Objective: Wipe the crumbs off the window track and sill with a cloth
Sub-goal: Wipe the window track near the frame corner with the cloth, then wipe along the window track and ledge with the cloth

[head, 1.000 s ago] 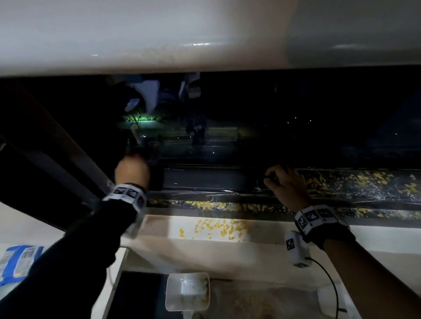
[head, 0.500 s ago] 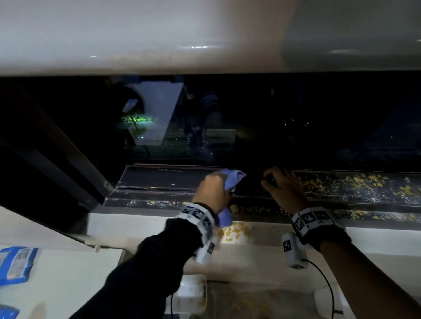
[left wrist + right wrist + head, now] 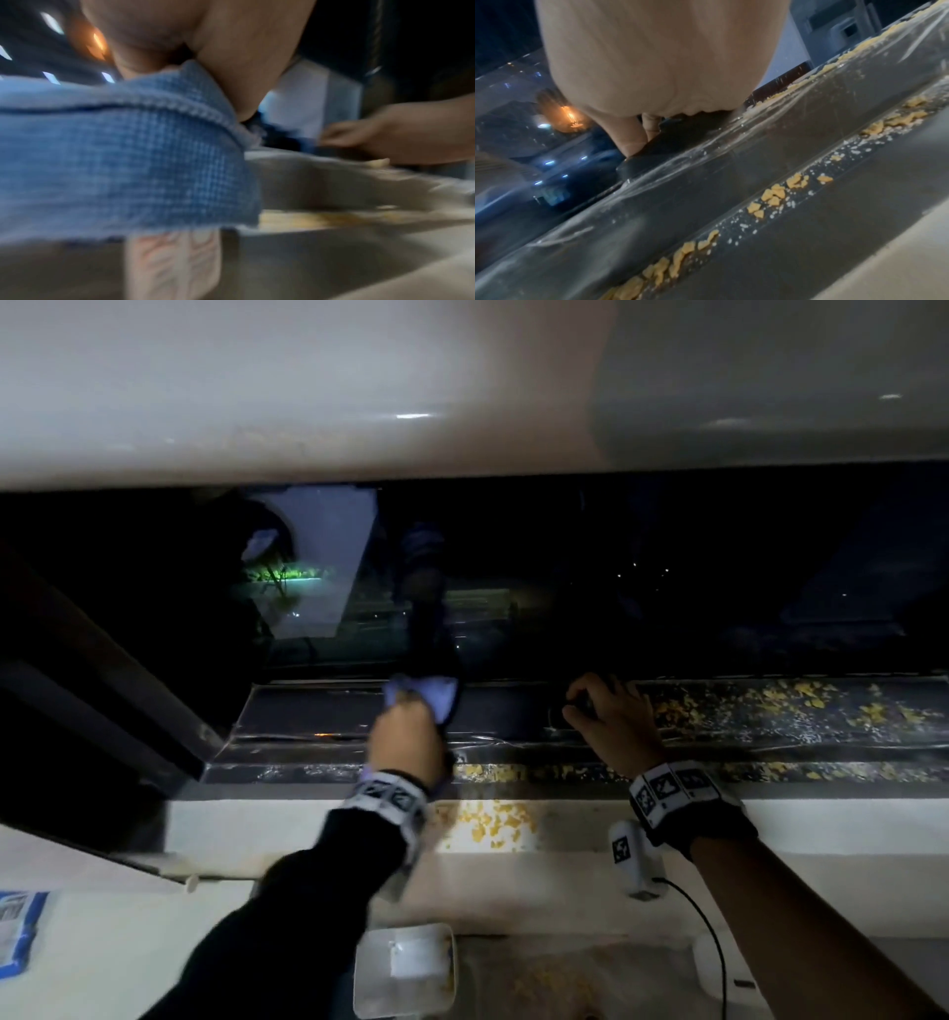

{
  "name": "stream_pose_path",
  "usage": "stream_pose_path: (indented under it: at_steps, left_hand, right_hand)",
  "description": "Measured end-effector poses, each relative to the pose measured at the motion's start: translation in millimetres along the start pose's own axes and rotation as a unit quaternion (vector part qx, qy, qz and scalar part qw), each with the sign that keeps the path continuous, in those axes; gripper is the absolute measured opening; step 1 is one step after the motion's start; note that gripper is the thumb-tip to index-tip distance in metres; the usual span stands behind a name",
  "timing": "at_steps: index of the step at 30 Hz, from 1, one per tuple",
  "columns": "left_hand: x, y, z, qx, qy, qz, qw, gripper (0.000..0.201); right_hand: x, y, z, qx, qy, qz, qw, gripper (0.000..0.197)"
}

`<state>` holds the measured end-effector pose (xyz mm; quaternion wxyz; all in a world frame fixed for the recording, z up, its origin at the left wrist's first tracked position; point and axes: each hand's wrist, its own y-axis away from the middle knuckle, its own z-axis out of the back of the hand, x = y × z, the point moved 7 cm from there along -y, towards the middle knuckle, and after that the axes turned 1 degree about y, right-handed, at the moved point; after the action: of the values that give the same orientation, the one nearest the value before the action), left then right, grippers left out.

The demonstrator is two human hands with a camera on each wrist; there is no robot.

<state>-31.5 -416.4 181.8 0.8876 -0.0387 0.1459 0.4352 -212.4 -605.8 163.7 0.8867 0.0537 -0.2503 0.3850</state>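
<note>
My left hand (image 3: 408,737) grips a bunched blue cloth (image 3: 422,693) and presses it onto the dark back channel of the window track (image 3: 318,711). In the left wrist view the cloth (image 3: 123,152) fills the left side under my fingers. My right hand (image 3: 611,721) lies on the track further right, its fingers (image 3: 631,134) curled on a small dark piece (image 3: 670,140) at the glass. Yellow crumbs (image 3: 770,706) cover the track to the right of that hand. More crumbs lie in the front channel (image 3: 775,194) and on the pale sill (image 3: 488,829).
The dark window pane (image 3: 616,588) rises right behind the track. Below the sill a white scoop (image 3: 405,968) lies on a counter strewn with crumbs. A blue packet (image 3: 15,932) lies at the far left. A cable (image 3: 714,932) hangs from my right wrist camera.
My left hand swept with the cloth from the track's left end to the middle, then drew a little back left and onto the rear channel. The right hand stayed in place.
</note>
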Motion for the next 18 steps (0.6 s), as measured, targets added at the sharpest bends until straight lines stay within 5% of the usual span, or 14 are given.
stream_pose_path:
  at_steps: [6,10,13,18]
  left_hand:
    - [-97,19,-11,0.073,0.113,-0.135,0.982,0.027]
    - [-81,8,9,0.08,0.217,-0.103,0.967,0.03]
    - [-81,6,19,0.092,0.353,-0.056,0.929,0.046]
    - [-121,9,26,0.128,0.503,-0.031,0.854,0.031]
  right_hand:
    - [-3,-1,1,0.038,0.001,-0.016,0.999,0.049]
    - [-3,2,5,0.052,-0.058,-0.006,0.997,0.043]
    - [-6,5,15,0.067,-0.187,-0.027,0.98,0.028]
    - [-14,20,59,-0.095,-0.259,0.002,0.961,0.019]
